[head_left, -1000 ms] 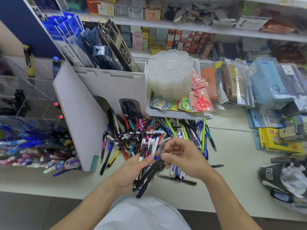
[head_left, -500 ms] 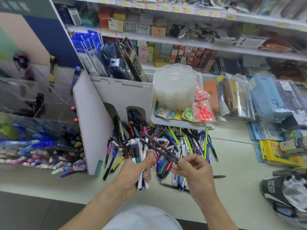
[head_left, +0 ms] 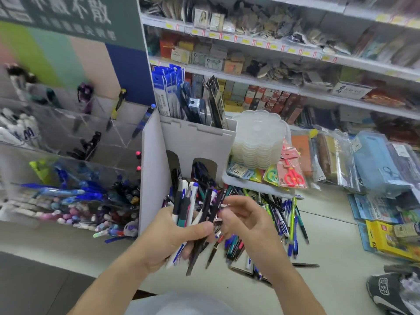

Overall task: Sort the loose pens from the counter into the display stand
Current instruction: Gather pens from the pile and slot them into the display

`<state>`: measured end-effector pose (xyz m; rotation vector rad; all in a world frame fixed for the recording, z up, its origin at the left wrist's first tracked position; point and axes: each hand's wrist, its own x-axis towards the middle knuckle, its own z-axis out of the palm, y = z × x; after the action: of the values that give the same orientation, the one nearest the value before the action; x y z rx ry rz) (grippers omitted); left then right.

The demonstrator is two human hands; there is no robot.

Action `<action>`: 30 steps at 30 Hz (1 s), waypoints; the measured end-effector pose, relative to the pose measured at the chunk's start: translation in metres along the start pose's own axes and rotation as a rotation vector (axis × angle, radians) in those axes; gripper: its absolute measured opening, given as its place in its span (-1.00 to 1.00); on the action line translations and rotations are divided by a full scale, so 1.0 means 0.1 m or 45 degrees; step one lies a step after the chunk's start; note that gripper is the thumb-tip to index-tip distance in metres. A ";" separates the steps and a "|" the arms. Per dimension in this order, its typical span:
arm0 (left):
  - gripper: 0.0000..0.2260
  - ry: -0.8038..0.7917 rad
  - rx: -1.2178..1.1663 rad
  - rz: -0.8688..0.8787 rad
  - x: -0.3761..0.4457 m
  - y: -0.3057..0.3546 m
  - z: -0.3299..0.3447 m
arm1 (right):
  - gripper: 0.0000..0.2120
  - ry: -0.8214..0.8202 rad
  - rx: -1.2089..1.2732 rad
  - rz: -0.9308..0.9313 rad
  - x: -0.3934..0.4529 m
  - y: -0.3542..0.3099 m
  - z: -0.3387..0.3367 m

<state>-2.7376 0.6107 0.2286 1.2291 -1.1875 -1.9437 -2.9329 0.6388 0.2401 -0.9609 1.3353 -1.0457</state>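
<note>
While a half-second back the two hands pulled a few dark pens apart between them, now one upright bundle of pens [head_left: 193, 214] in the left hand [head_left: 169, 241], thumb clamped across the barrels, fingers curled behind. Mixed white, blue and black barrels, tips fanning upward, lower ends poking out below the palm. Right hand [head_left: 246, 221] just beside the bundle, fingers loosely curled toward it; hard to tell through the blur whether touching a barrel or already let go, nothing plainly held. Probably a hand-over just finished, the bundle gathered and ready to carry. Beyond and under the right hand, the loose pile of pens [head_left: 281, 214] on the counter [head_left: 329, 242], still large. Directly ahead of the left hand, the white display stand [head_left: 156, 164], with two arched slots [head_left: 204, 167] above the knuckles. Further left, clear acrylic bins [head_left: 75, 192] already full of pens. Camera view tilted up compared with a second ago, more shelving visible. Sorting barely dented, judging by the pile.
</note>
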 end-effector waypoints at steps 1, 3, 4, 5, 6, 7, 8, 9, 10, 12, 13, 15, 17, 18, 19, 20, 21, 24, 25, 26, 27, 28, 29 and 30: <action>-0.71 -0.061 0.048 -0.019 -0.04 0.05 -0.07 | -0.81 -0.018 -0.025 -0.049 0.05 -0.09 0.07; -0.80 -0.149 0.129 -0.015 -0.13 0.17 -0.19 | -0.78 -0.072 -0.105 -0.105 0.10 -0.22 0.25; -0.85 -0.168 0.151 -0.004 -0.18 0.22 -0.26 | -0.77 -0.087 -0.128 -0.114 0.12 -0.27 0.33; -0.88 -0.170 0.172 0.001 -0.22 0.28 -0.33 | -0.77 -0.088 -0.132 -0.117 0.13 -0.30 0.41; -0.87 -0.167 0.201 0.009 -0.27 0.32 -0.42 | -0.79 -0.081 -0.131 -0.116 0.13 -0.32 0.49; -0.85 -0.160 0.244 0.016 -0.31 0.35 -0.52 | -0.80 -0.071 -0.140 -0.116 0.12 -0.34 0.58; -0.84 -0.151 0.287 0.027 -0.36 0.37 -0.63 | -0.80 -0.057 -0.158 -0.118 0.11 -0.35 0.69; -0.85 -0.133 0.325 0.029 -0.41 0.40 -0.75 | -0.78 -0.038 -0.186 -0.123 0.09 -0.37 0.81; -0.86 -0.110 0.359 0.028 -0.46 0.42 -0.86 | -0.75 -0.026 -0.218 -0.130 0.08 -0.38 0.93; -0.89 -0.083 0.415 0.030 -0.55 0.46 -1.08 | -0.72 -0.045 -0.267 -0.134 0.07 -0.41 1.20; -0.91 -0.070 0.422 0.033 -0.59 0.49 -1.18 | -0.73 -0.070 -0.275 -0.133 0.07 -0.42 1.32; -0.90 -0.061 0.479 0.049 -0.67 0.53 -1.37 | -0.71 -0.096 -0.308 -0.149 0.08 -0.43 1.55; -0.87 -0.031 0.539 0.057 -0.73 0.56 -1.58 | -0.71 -0.073 -0.365 -0.195 0.09 -0.44 1.77; -0.91 -0.026 0.542 0.056 -0.75 0.57 -1.67 | -0.73 -0.037 -0.393 -0.236 0.11 -0.43 1.89; -0.91 -0.026 0.513 0.055 -0.77 0.60 -1.77 | -0.77 0.008 -0.414 -0.280 0.13 -0.43 2.01; -0.91 -0.038 0.454 0.060 -0.80 0.62 -1.86 | -0.81 0.049 -0.410 -0.312 0.15 -0.43 2.12; -0.92 -0.052 0.394 0.056 -0.83 0.63 -1.94 | -0.83 0.072 -0.377 -0.321 0.18 -0.44 2.21; -0.88 -0.001 0.261 0.094 -0.87 0.64 -2.19 | -0.87 -0.012 -0.235 -0.280 0.25 -0.51 2.40; -0.85 0.082 0.188 0.128 -0.87 0.61 -2.28 | -0.87 -0.031 -0.210 -0.280 0.27 -0.55 2.42; -0.77 0.182 0.090 0.159 -0.85 0.58 -2.38 | -0.87 -0.029 -0.194 -0.289 0.28 -0.60 2.44; -0.71 0.285 -0.027 0.180 -0.84 0.56 -2.47 | -0.87 -0.002 -0.186 -0.305 0.29 -0.66 2.44; -0.70 0.378 -0.142 0.212 -0.83 0.56 -2.56 | -0.87 0.046 -0.189 -0.327 0.31 -0.72 2.44; -0.72 0.454 -0.243 0.243 -0.82 0.58 -2.65 | -0.87 0.114 -0.204 -0.360 0.33 -0.79 2.45; -0.74 0.506 -0.337 0.260 -0.83 0.60 -2.72 | -0.86 0.196 -0.225 -0.406 0.35 -0.83 2.47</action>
<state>-2.4574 0.5434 0.2642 1.2258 -0.7908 -1.5551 -2.6908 0.5712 0.3162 -1.2768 1.4487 -1.2786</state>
